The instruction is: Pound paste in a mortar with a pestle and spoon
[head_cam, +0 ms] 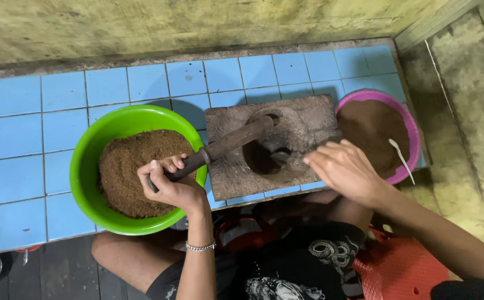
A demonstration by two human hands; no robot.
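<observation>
My left hand (171, 182) grips the handle of a dark wooden pestle (228, 144), which slants up and right into the round hollow of a wooden block mortar (236, 172). Behind the hand sits a green bowl (83, 161) heaped with brown powder (125, 166). My right hand (343, 169) rests at the mortar's right edge, fingers pinched on a spoon (283, 157) that reaches into the hollow; the spoon is blurred. A silver bracelet (200, 246) circles my left wrist.
A pink bowl (414, 133) of brown powder with a white plastic spoon (401, 158) stands right of the mortar. Everything sits on a blue tiled ledge (25, 144) against a stained wall. A red plastic stool (397, 266) is at the lower right.
</observation>
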